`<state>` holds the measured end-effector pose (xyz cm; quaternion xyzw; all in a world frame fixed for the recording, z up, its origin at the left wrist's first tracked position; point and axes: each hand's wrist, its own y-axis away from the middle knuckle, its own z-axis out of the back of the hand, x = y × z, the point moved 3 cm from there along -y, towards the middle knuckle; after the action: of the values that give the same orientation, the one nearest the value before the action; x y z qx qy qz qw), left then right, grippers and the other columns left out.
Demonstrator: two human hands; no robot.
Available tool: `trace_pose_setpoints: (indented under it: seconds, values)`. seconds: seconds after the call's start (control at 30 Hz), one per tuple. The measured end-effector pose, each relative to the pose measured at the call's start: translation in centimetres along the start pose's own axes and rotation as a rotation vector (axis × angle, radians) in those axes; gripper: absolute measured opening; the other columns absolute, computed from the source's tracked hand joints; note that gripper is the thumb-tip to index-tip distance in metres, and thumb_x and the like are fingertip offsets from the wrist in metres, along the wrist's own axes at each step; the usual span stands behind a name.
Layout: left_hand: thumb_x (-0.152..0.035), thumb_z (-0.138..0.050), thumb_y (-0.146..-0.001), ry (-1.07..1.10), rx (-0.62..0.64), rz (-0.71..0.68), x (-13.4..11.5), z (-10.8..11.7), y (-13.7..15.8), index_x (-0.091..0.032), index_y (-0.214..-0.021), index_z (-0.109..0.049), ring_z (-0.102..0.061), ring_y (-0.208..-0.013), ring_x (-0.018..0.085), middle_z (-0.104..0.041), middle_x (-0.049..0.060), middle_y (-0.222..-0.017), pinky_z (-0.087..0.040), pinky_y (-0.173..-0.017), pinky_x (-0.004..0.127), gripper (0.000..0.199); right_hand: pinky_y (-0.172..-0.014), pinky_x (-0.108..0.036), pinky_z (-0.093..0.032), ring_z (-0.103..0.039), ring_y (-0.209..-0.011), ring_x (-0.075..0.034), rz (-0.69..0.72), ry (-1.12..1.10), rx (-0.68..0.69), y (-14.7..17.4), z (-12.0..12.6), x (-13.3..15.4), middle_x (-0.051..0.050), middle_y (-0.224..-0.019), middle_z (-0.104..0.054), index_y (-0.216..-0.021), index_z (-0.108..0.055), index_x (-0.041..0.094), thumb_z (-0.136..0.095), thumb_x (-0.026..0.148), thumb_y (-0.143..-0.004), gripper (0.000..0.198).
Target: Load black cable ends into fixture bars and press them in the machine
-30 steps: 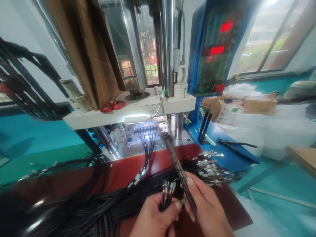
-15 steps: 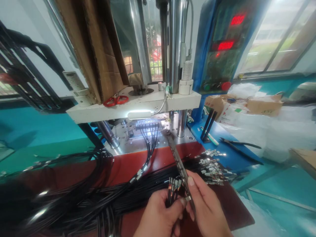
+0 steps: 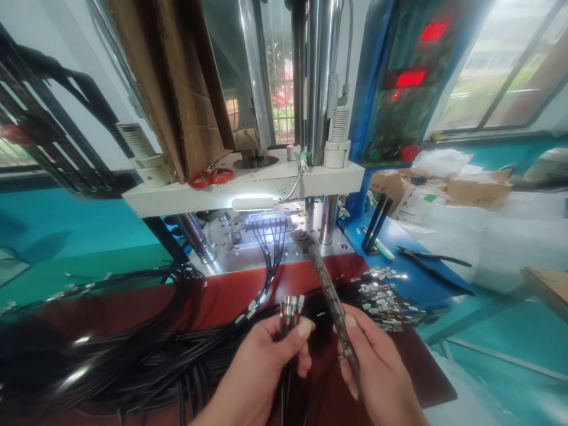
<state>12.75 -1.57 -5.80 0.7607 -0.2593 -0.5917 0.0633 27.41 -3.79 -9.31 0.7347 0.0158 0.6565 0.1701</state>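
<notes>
My left hand (image 3: 270,361) is closed round a small bunch of black cables (image 3: 290,319), their metal terminals standing up above the thumb. Just to the right, my right hand (image 3: 377,367) grips a long slotted metal bar (image 3: 327,284). That bar slants away from me, and its far end lies by a bolted plate (image 3: 302,236) on the press bed. A small metal terminal (image 3: 344,354) shows at the bar near my right fingers. Under the lamp, several black wires (image 3: 271,254) run out of a lit mould (image 3: 261,222).
Many black cables (image 3: 146,367) cover the left of the red-brown board (image 3: 239,290); a heap of terminal ends (image 3: 381,290) lies right. Pliers (image 3: 430,260) rest on the blue surface. Red-handled scissors (image 3: 210,177) lie on the white press plate (image 3: 186,198). Cartons (image 3: 479,189) and plastic bags stand right.
My left hand has moved left with its cables, away from the bar. The bar has turned slightly in my right hand, showing its slotted face differently.
</notes>
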Motion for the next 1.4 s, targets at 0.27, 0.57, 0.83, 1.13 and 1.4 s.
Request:
trace_pose_setpoints:
  seconds: [0.27, 0.57, 0.83, 1.13, 1.4]
  values:
    - [-0.034, -0.065, -0.081, 0.023, 0.1, 0.173, 1.7, -0.3, -0.3, -0.018, -0.097, -0.052, -0.033, -0.03, 0.003, -0.052, -0.007, -0.053, -0.017, -0.032, 0.017, 0.026, -0.031, -0.018, -0.032, -0.039, -0.036, -0.009, -0.041, 0.009, 0.034, -0.1, 0.0, -0.3, 0.004, -0.049, -0.049, -0.123, -0.055, 0.02, -0.049, 0.065, -0.083, 0.061]
    - [-0.047, -0.06, -0.081, -0.181, 0.057, 0.148, 2.1, -0.9, -0.9, -0.016, -0.067, -0.052, -0.034, -0.026, 0.002, -0.052, -0.004, -0.055, -0.016, -0.026, 0.016, 0.035, -0.031, -0.018, -0.03, -0.036, -0.034, -0.009, 0.004, 0.053, 0.065, -0.3, 0.1, -0.2, 0.006, -0.042, -0.046, -0.127, -0.053, 0.015, -0.044, 0.061, -0.087, 0.061]
    - [-0.046, -0.061, -0.079, -0.214, 0.049, 0.118, 2.5, -0.9, -1.2, -0.016, -0.069, -0.052, -0.036, -0.03, 0.003, -0.049, -0.005, -0.055, -0.022, -0.029, 0.016, 0.033, -0.032, -0.019, -0.033, -0.039, -0.036, -0.01, -0.015, 0.132, 0.107, -0.2, 0.2, -0.1, 0.005, -0.045, -0.048, -0.128, -0.053, 0.017, -0.044, 0.061, -0.087, 0.06]
    - [-0.043, -0.06, -0.08, -0.205, 0.079, 0.09, 2.6, -0.9, -1.3, -0.016, -0.066, -0.051, -0.035, -0.033, 0.004, -0.048, -0.004, -0.055, -0.023, -0.031, 0.017, 0.031, -0.033, -0.018, -0.035, -0.045, -0.041, -0.009, 0.078, 0.187, 0.086, 0.2, -0.3, 0.1, -0.003, -0.072, -0.061, -0.123, -0.058, 0.021, -0.046, 0.058, -0.087, 0.053]
    - [-0.039, -0.062, -0.081, -0.12, 0.046, 0.036, 1.3, -0.4, -0.6, -0.014, -0.079, -0.057, -0.047, -0.046, 0.008, -0.055, -0.001, -0.061, -0.038, -0.045, 0.019, 0.026, -0.029, -0.016, -0.029, -0.038, -0.035, -0.008, -0.024, 0.154, 0.108, 0.6, 0.1, 0.6, 0.002, -0.053, -0.054, -0.125, -0.056, 0.019, -0.046, 0.059, -0.087, 0.056]
